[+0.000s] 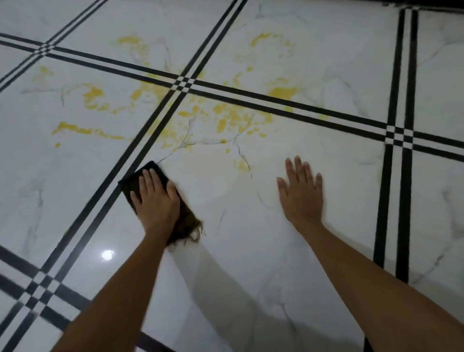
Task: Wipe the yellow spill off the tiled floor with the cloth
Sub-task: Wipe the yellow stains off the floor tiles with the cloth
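A dark folded cloth (pixel 148 177) with a frayed brown end lies flat on the white marble-look tiled floor (pixel 251 251), beside a double black grout stripe. My left hand (pixel 155 201) presses on the cloth with straight fingers. My right hand (pixel 301 193) rests flat on the bare tile to the right, fingers spread. The yellow spill (pixel 231 115) is smeared in blotches and streaks over several tiles beyond both hands, around the stripe crossing. A small yellow patch (pixel 241 164) lies between the hands, a little farther out.
Black double stripes (pixel 399 201) run across the floor and cross at several points. A dark edge (pixel 426 3) shows at the top right corner. A light glare (pixel 108 254) reflects on the tile near my left forearm.
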